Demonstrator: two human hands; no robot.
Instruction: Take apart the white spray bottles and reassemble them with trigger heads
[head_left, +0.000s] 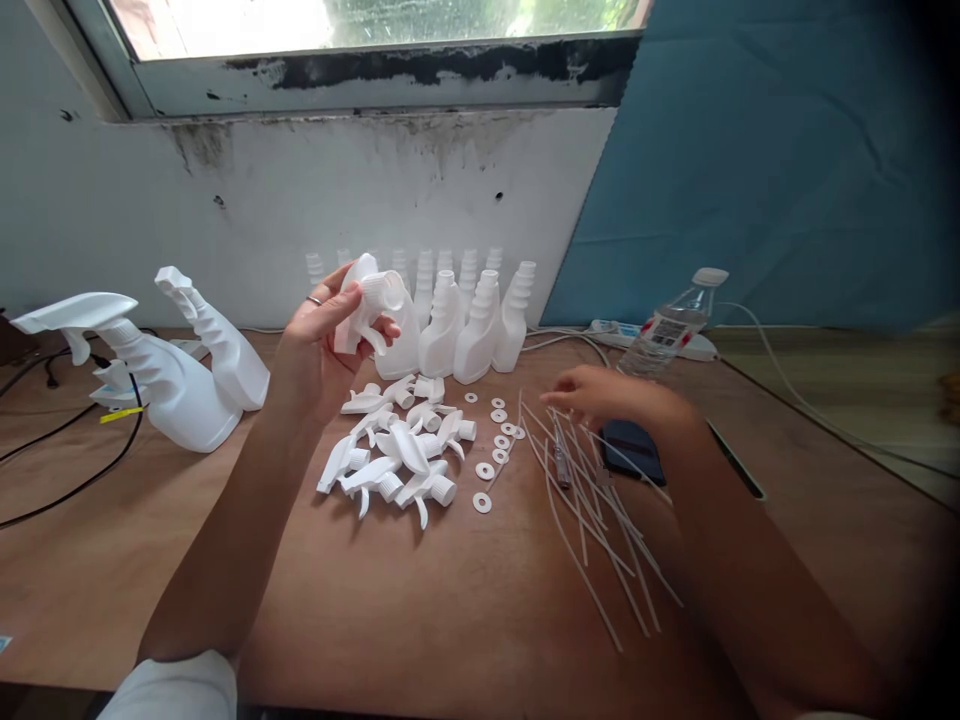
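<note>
My left hand [319, 335] is raised above the table and grips a white trigger spray head [369, 300], its threaded collar facing me. My right hand [600, 395] hovers low over a scatter of thin white dip tubes [592, 510], fingers pointing left toward the tube ends and small white washers [495, 440]; it is blurred. A heap of loose white spray heads [397, 450] lies below my left hand. Several empty white bottles [469, 320] stand in rows by the wall.
Two assembled spray bottles [187, 370] lie at left among black cables [67, 440]. A dark phone [634, 450] sits beside my right wrist. A clear water bottle [671, 325] and a white power strip [705, 345] are at the back right.
</note>
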